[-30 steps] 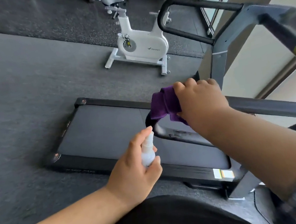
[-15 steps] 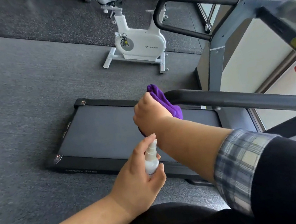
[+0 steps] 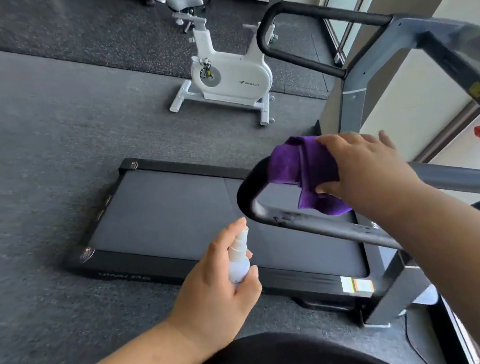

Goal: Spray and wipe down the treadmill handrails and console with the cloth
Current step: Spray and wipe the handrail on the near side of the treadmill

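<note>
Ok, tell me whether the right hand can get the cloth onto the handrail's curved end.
Probably yes: the right hand presses the cloth on the handrail beside the bend, nothing between.

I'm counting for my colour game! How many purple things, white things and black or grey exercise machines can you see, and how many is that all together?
Purple: 1, the cloth under the right hand.
White: 2, the spray bottle in the left hand and the exercise bike.
Black or grey machines: 1, the treadmill.
Total: 4
</note>
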